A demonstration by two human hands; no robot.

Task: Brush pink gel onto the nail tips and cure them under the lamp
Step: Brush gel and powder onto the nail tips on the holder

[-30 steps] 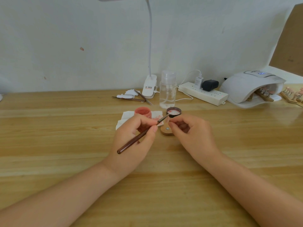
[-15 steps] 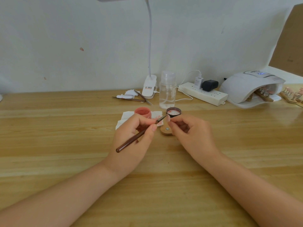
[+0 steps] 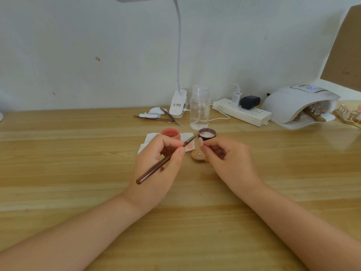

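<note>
Bristles of the brush (image 3: 166,160), earlier at the jar lid (image 3: 207,134), are now drawn back short of it. It is pinched by the left hand (image 3: 158,171), angled up-right; the nail tip (image 3: 200,142) is pinched by the right hand (image 3: 228,163) above the wooden stand (image 3: 198,158).

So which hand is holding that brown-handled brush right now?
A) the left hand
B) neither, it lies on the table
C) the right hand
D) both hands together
A: the left hand grips the brush with its tip aimed at the nail tip that the right hand pinches just beside the dark gel jar.
</note>
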